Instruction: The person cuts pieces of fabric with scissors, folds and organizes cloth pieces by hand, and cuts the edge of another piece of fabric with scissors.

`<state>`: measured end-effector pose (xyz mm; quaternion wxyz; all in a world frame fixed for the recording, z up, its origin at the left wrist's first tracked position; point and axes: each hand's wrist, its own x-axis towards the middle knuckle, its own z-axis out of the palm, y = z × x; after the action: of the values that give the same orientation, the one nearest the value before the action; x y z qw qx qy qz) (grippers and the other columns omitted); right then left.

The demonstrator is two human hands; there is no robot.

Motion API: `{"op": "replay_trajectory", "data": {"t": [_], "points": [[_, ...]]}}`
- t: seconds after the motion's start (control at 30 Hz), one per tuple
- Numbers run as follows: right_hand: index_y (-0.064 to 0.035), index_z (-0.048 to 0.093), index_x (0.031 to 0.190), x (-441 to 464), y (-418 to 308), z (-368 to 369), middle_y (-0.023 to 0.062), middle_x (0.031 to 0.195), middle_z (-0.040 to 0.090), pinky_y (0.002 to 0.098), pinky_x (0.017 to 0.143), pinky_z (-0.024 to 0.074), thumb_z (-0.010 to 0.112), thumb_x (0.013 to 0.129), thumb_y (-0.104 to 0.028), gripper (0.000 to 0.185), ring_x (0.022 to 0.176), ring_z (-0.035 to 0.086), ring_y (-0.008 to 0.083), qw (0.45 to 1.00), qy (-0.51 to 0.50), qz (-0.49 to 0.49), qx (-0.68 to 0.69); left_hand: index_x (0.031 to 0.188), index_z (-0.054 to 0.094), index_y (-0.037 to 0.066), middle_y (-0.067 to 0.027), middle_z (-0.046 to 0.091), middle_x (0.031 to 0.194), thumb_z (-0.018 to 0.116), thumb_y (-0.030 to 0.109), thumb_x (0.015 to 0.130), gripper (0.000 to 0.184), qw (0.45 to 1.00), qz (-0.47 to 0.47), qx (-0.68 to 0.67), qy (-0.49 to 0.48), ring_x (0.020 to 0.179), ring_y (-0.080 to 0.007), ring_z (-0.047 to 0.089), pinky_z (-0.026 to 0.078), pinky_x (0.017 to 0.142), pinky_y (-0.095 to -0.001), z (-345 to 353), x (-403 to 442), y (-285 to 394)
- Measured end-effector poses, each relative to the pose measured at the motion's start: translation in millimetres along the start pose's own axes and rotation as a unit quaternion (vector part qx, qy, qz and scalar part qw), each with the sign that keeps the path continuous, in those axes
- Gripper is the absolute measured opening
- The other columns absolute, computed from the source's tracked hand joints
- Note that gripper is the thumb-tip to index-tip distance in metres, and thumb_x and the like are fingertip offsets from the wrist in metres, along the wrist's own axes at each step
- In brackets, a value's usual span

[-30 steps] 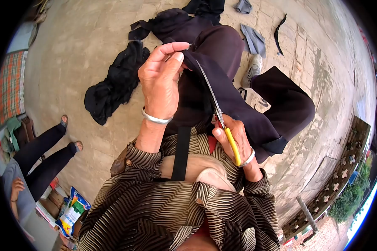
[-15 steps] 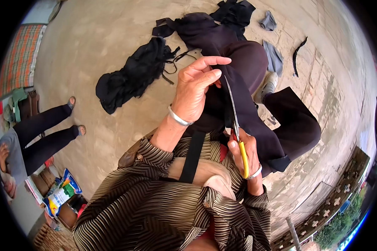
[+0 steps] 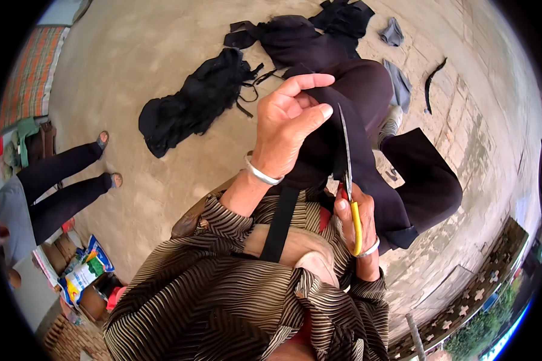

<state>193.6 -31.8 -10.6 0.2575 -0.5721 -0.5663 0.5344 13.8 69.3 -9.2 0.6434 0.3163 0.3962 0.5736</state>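
Note:
Scissors (image 3: 356, 225) with a yellow handle and a touch of red near the pivot are gripped in my right hand (image 3: 362, 218). Their long blades point away from me, seen almost edge-on over the dark cloth (image 3: 367, 162) on my lap. My left hand (image 3: 289, 123) hovers left of the blade tips, thumb and index finger apart, the other fingers curled. I see nothing held in it. Where the dark cloth ends and my dark trousers (image 3: 430, 186) begin is hard to make out. A silvery bangle circles each wrist.
Black garments (image 3: 193, 99) with loose straps lie on the concrete ground ahead, near small grey cloth pieces (image 3: 391, 31) and a black strip (image 3: 429, 84). A person's legs (image 3: 66, 177) are at the left, above a bright plastic bag (image 3: 87, 274). A patterned low wall (image 3: 482, 286) runs along the right.
My left thumb and index finger have spread farther apart. The scissors have shifted slightly right with my right hand. The view has also moved a little.

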Motion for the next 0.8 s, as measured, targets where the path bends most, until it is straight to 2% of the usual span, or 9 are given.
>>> {"op": "replay_trajectory", "data": {"t": [0.13, 0.17, 0.3, 0.37, 0.5, 0.6, 0.67, 0.73, 0.8], "points": [[0.0018, 0.050, 0.075, 1, -7, -3, 0.0149, 0.054, 0.054, 0.0339, 0.051, 0.0428, 0.059, 0.092, -0.042, 0.048, 0.050, 0.058, 0.0286, 0.999, 0.003, -0.016, 0.029, 0.127, 0.050, -0.008, -0.0100, 0.063, 0.102, 0.065, -0.008, 0.078, 0.052, 0.998, -0.014, 0.007, -0.055, 0.085, -0.0096, 0.058, 0.048, 0.076, -0.0206, 3, -2, 10], [0.0028, 0.051, 0.080, -1, -1, -3, 0.0097, 0.060, 0.045, 0.0347, 0.053, 0.0373, 0.055, 0.092, -0.043, 0.048, 0.052, 0.040, 0.0201, 1.000, -0.006, 0.005, 0.023, 0.128, 0.048, -0.008, -0.0101, 0.063, 0.103, 0.065, -0.009, 0.077, 0.054, 0.997, -0.007, 0.015, -0.070, 0.087, -0.0100, 0.058, 0.048, 0.076, -0.0210, 2, -1, 8], [0.0031, 0.053, 0.081, -2, -8, -9, 0.0094, 0.060, 0.045, 0.0331, 0.053, 0.0382, 0.058, 0.091, -0.040, 0.045, 0.052, 0.041, 0.0197, 0.999, -0.023, 0.032, 0.033, 0.131, 0.045, -0.008, -0.0110, 0.061, 0.108, 0.064, -0.012, 0.077, 0.057, 0.996, -0.006, 0.051, -0.073, 0.092, -0.0133, 0.059, 0.050, 0.081, -0.0237, 4, -3, 11], [0.0031, 0.053, 0.079, 0, -8, -8, 0.0118, 0.051, 0.055, 0.0334, 0.053, 0.0462, 0.060, 0.091, -0.046, 0.052, 0.050, 0.060, 0.0239, 0.999, -0.022, 0.016, 0.045, 0.131, 0.045, -0.008, -0.0109, 0.061, 0.108, 0.064, -0.012, 0.077, 0.057, 0.996, 0.001, 0.054, -0.075, 0.093, -0.0135, 0.059, 0.050, 0.082, -0.0239, 4, -3, 12], [0.0035, 0.053, 0.079, 0, -3, -8, 0.0120, 0.052, 0.056, 0.0340, 0.052, 0.0448, 0.062, 0.089, -0.049, 0.054, 0.049, 0.059, 0.0226, 0.998, -0.024, 0.027, 0.056, 0.132, 0.043, -0.008, -0.0108, 0.061, 0.106, 0.062, -0.012, 0.077, 0.058, 0.996, 0.012, 0.052, -0.065, 0.091, -0.0135, 0.059, 0.049, 0.081, -0.0238, 6, -3, 10], [0.0026, 0.051, 0.078, 0, 10, -11, 0.0105, 0.055, 0.052, 0.0350, 0.052, 0.0431, 0.067, 0.084, -0.052, 0.057, 0.051, 0.054, 0.0218, 0.999, -0.042, -0.026, 0.010, 0.134, 0.042, -0.008, -0.0106, 0.061, 0.104, 0.059, -0.013, 0.078, 0.059, 0.995, 0.008, 0.066, -0.071, 0.088, -0.0117, 0.058, 0.047, 0.076, -0.0216, 7, -4, 13], [0.0017, 0.049, 0.082, 0, 10, -14, 0.0097, 0.061, 0.047, 0.0354, 0.055, 0.0420, 0.072, 0.078, -0.055, 0.061, 0.055, 0.049, 0.0227, 0.993, -0.101, -0.025, 0.053, 0.135, 0.041, -0.008, -0.0106, 0.061, 0.103, 0.058, -0.014, 0.077, 0.060, 0.994, 0.002, 0.083, -0.072, 0.087, -0.0108, 0.058, 0.046, 0.074, -0.0208, 8, -6, 19], [0.0011, 0.049, 0.086, 2, 8, -16, 0.0093, 0.062, 0.045, 0.0350, 0.056, 0.0420, 0.073, 0.077, -0.056, 0.062, 0.057, 0.048, 0.0228, 0.991, -0.112, -0.033, 0.065, 0.136, 0.040, -0.007, -0.0106, 0.062, 0.102, 0.057, -0.014, 0.077, 0.061, 0.992, -0.004, 0.101, -0.074, 0.086, -0.0099, 0.057, 0.045, 0.072, -0.0200, 9, -7, 20], [0.0005, 0.048, 0.089, 3, 10, -18, 0.0090, 0.064, 0.044, 0.0347, 0.058, 0.0421, 0.074, 0.076, -0.056, 0.063, 0.058, 0.046, 0.0228, 0.989, -0.121, -0.042, 0.076, 0.135, 0.040, -0.007, -0.0059, 0.063, 0.092, 0.058, -0.017, 0.075, 0.064, 0.993, 0.020, 0.097, -0.066, 0.082, -0.0080, 0.058, 0.047, 0.074, -0.0209, 10, -7, 20]]}}
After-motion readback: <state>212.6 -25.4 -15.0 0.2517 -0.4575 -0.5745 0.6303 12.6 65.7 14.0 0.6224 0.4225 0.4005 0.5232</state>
